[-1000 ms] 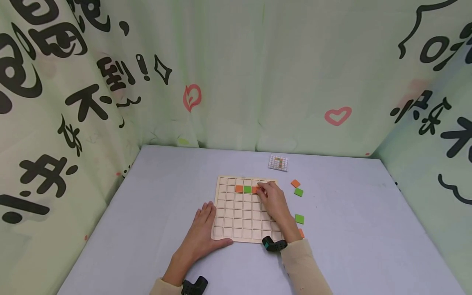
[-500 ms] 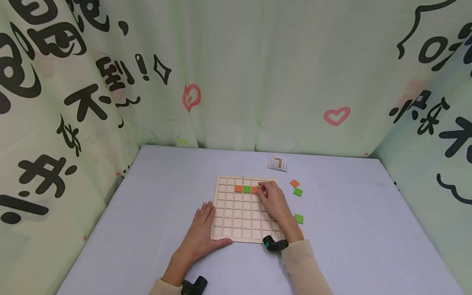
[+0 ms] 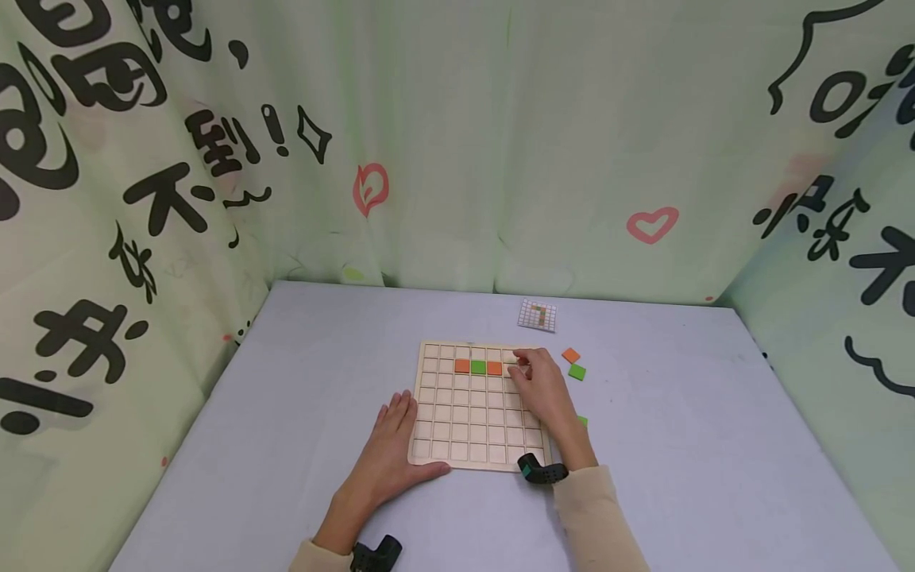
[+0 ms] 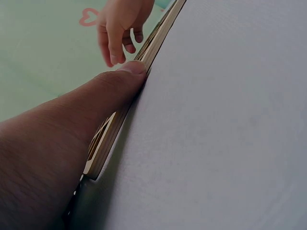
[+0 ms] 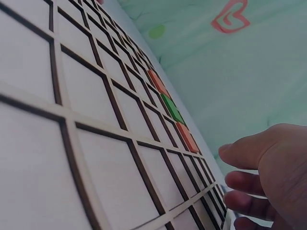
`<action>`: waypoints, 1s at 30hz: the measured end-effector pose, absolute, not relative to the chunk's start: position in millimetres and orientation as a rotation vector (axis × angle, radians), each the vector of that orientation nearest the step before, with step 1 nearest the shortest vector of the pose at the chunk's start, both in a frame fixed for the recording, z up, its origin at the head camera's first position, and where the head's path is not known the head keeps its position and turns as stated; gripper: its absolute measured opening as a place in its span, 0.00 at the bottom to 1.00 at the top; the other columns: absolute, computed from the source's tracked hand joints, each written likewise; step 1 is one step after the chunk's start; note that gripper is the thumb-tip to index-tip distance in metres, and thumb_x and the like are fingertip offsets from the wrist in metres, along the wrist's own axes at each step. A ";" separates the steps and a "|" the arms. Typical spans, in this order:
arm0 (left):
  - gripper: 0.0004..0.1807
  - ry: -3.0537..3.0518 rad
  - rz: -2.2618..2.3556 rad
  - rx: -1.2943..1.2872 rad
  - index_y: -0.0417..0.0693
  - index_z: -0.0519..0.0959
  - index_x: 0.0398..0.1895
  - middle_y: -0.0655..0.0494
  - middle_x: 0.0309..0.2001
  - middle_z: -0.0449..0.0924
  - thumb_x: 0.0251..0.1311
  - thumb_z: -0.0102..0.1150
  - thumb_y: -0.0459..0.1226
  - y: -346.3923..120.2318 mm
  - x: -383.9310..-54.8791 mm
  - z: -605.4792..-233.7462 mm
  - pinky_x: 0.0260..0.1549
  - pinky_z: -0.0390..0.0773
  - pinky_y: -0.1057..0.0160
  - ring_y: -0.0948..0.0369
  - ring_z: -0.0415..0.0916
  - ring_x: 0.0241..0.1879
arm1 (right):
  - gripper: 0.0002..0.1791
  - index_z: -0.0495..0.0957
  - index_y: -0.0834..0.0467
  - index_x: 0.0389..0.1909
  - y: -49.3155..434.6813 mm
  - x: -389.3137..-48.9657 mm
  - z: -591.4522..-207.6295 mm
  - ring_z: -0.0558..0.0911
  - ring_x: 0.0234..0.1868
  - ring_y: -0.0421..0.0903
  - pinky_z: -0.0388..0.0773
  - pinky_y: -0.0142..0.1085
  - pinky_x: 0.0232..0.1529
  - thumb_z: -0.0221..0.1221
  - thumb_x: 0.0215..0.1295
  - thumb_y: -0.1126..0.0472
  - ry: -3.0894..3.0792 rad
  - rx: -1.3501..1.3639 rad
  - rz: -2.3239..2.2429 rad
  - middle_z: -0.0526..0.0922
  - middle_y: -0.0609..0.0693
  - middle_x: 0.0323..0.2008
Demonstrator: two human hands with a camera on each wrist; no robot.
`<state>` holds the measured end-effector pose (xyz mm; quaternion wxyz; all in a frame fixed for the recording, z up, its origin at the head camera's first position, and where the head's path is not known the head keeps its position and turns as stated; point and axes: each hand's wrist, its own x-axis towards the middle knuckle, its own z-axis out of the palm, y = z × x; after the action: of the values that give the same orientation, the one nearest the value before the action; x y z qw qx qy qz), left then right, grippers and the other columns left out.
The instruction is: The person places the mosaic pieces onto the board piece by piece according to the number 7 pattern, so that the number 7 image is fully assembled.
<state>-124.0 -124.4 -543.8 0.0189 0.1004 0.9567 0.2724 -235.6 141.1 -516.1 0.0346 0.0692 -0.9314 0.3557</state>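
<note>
A light wooden grid board (image 3: 461,433) lies on the table. In one of its upper rows sit an orange tile (image 3: 462,365), a green tile (image 3: 478,367) and a second orange tile (image 3: 494,368), side by side. My left hand (image 3: 386,449) rests against the board's left side, fingers straight, with the thumb (image 4: 115,84) along the near edge. Over the board's upper right part is my right hand (image 3: 546,389), just right of the second orange tile and apart from it. Its fingers are loosely bent, and nothing shows between them in the right wrist view.
Right of the board lie a loose orange tile (image 3: 570,355) and a green tile (image 3: 577,372). Another green tile (image 3: 583,420) is partly hidden by the right forearm. A small grid pattern card (image 3: 538,315) lies behind the board. Printed curtains surround the table (image 3: 686,445).
My right hand has let go of the second orange tile and moved slightly right, so that tile is now fully visible in its cell. The left hand stays put.
</note>
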 end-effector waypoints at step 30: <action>0.65 2.971 0.846 0.318 0.34 0.56 0.77 0.39 0.79 0.51 0.46 0.68 0.68 -124.7 -123.8 -543.2 0.80 0.47 0.47 0.47 0.44 0.81 | 0.22 0.75 0.63 0.62 182.5 -239.7 -512.0 0.75 0.47 0.54 0.74 0.42 0.43 0.57 0.71 0.58 -2.847 -0.031 1.067 0.73 0.62 0.57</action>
<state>-123.8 -124.7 -543.2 0.0179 0.1025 0.9565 0.2724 -239.7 182.5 -512.0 0.0505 -0.0102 -0.9352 0.3503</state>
